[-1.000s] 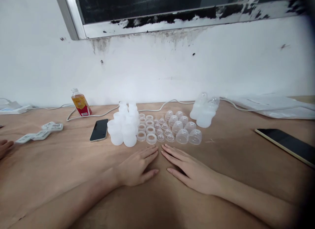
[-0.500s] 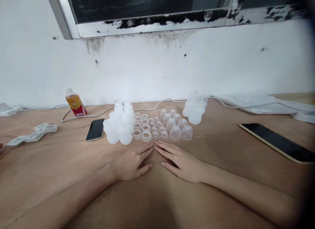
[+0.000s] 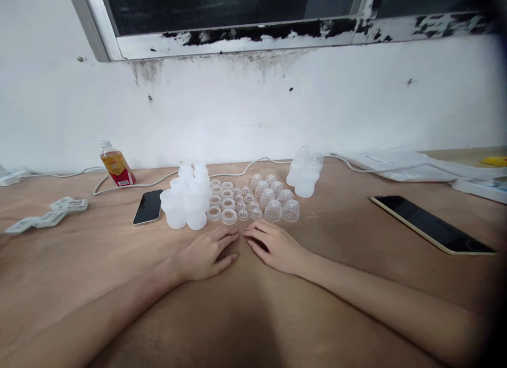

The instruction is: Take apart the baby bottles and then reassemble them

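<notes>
My left hand (image 3: 208, 253) rests on the brown-covered table (image 3: 206, 320), fingers apart and holding nothing. Opposite it, my right hand (image 3: 277, 246) lies with its fingers extended and slightly bent, also with nothing in it. Just beyond the fingertips stand rows of small parts. Frosted white baby bottles (image 3: 185, 201) cluster on the left. Beside them are translucent ring collars (image 3: 228, 216), then small clear nipples (image 3: 243, 215). Clear domed caps (image 3: 273, 210) line up on the right. Several capped bottles (image 3: 304, 182) stand behind the caps.
A dark phone (image 3: 148, 207) lies left of the bottles, a larger one (image 3: 431, 223) at the right. A drink bottle (image 3: 118, 164), white label-like pieces (image 3: 50, 219) and a white cable (image 3: 253, 167) are near the wall. A plastic bag (image 3: 388, 164) lies at the back right.
My right hand has lifted its knuckles and bent its fingers more, shifting slightly forward. My left hand stays flat beside it. The view has turned a little to the right.
</notes>
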`<state>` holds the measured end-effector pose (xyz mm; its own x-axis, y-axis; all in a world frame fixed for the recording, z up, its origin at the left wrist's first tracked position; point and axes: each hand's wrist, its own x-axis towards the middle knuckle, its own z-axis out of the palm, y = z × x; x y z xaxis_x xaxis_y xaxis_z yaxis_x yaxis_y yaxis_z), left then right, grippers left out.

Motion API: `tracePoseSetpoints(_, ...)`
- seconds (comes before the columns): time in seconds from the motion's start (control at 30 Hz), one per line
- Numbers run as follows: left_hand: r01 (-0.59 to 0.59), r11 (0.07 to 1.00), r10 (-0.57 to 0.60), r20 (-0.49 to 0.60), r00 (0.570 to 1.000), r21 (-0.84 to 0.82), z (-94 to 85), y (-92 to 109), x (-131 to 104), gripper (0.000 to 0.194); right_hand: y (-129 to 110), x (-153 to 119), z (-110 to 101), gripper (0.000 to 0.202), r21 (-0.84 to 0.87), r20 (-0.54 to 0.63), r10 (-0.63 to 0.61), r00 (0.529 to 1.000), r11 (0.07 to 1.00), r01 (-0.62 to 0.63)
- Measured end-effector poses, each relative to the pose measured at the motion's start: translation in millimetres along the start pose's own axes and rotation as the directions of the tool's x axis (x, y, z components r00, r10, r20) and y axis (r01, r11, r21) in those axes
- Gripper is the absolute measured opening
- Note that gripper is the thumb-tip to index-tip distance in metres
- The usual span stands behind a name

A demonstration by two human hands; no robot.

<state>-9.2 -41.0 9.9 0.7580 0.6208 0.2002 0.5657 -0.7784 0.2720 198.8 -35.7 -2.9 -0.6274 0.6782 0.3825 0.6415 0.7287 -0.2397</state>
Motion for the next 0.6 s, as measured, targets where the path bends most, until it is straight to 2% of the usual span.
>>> tracePoseSetpoints(0.07, 0.005, 1.000, -0.005, -0.033, 0.999, 0.023, 2.4, 0, 4, 0.035, 3, 7, 3, 0.027, -0.002, -0.047, 0.061, 0.997, 0.998, -0.061)
tracePoseSetpoints(0.17, 0.064, 0.992, -0.051, -0.112, 0.992, 0.107, 7.5, -1, 12, 0.029, 8, 17, 9, 0.041, 0.057, -0.100, 0.195, 0.976, 0.980, -0.190)
tracePoseSetpoints(0.23, 0.122, 0.978, -0.087, -0.202, 0.975, 0.167, 11.6, -3, 17, 0.033, 13, 25, 13, 0.047, 0.086, -0.118, 0.261, 0.958, 0.964, -0.252)
tracePoseSetpoints(0.3, 0.160, 0.967, -0.105, -0.261, 0.960, 0.200, 14.8, -4, 22, 0.039, 17, 34, 17, 0.043, 0.078, -0.128, 0.303, 0.944, 0.952, -0.295)
tracePoseSetpoints(0.4, 0.157, 0.965, -0.104, -0.245, 0.964, 0.210, 15.5, -4, 24, 0.038, 21, 42, 20, 0.029, 0.074, -0.137, 0.309, 0.941, 0.951, -0.301)
tracePoseSetpoints(0.5, 0.122, 0.970, -0.075, -0.215, 0.974, 0.212, 12.4, 0, 22, 0.032, 21, 43, 18, 0.022, 0.144, -0.204, 0.272, 0.941, 0.959, -0.246)
tracePoseSetpoints(0.6, 0.145, 0.967, -0.085, -0.271, 0.959, 0.208, 11.2, 2, 19, 0.034, 16, 36, 12, 0.020, 0.129, -0.223, 0.262, 0.939, 0.963, -0.238)
